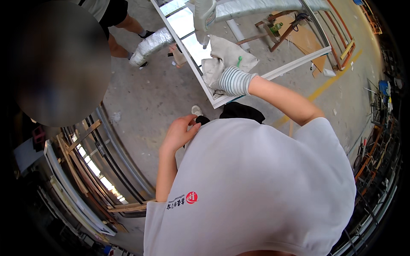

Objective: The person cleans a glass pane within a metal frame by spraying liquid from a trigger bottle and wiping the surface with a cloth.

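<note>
A glass pane in a white frame (277,70) lies raised in front of me. At its near left corner my right hand (218,77), in a pale glove with a striped cuff, presses on a crumpled off-white cloth (232,50). The gloved fingers are partly hidden in the folds, closed on the cloth. A small green mark (239,60) shows on the fabric. Beyond it a whitish plastic bottle (204,16) is over the pane's left side. My bare left hand (183,129) hangs by my waist, fingers loosely apart, holding nothing.
Another person's leg (128,25) shows at the far left, by a plastic-wrapped bundle (153,45). Brown metal frames (341,32) and cardboard (305,38) are beyond the pane. Long profiles and boards (81,166) are stacked at lower left. Cluttered racks (376,141) line the right.
</note>
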The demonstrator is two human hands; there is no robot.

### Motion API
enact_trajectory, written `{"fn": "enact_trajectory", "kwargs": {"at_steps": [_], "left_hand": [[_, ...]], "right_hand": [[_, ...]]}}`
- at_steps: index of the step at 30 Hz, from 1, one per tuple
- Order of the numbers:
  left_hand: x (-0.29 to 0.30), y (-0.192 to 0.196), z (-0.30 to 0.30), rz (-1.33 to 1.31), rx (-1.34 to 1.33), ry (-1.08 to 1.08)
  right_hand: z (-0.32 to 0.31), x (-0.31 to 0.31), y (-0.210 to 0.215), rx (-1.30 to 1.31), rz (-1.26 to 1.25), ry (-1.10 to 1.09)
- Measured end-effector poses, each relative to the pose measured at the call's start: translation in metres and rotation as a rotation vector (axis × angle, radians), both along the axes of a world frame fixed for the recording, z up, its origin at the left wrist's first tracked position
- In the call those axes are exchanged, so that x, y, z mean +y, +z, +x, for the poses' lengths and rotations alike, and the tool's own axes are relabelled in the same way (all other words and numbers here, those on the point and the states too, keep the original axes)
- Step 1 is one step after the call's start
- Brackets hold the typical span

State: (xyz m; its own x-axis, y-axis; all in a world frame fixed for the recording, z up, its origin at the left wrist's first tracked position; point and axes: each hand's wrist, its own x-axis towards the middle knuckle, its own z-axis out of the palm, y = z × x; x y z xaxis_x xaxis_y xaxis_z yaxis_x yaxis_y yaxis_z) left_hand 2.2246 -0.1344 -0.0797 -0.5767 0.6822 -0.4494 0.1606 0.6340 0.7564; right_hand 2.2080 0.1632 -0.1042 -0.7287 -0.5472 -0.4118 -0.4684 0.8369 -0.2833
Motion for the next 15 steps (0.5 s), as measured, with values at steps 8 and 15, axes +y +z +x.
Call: {"fn": "enact_trajectory", "kwargs": {"at_steps": [8, 15], "left_hand": [[-0.009, 0.002, -0.007, 0.009, 0.006, 0.09], [-0.008, -0.008, -0.01, 0.065, 0.054, 0.074]], "right_hand": [[-0.005, 0.022, 0.022, -0.08, 0.093, -0.031], [-0.01, -0.024, 0.01, -0.079, 0.083, -0.056]]}}
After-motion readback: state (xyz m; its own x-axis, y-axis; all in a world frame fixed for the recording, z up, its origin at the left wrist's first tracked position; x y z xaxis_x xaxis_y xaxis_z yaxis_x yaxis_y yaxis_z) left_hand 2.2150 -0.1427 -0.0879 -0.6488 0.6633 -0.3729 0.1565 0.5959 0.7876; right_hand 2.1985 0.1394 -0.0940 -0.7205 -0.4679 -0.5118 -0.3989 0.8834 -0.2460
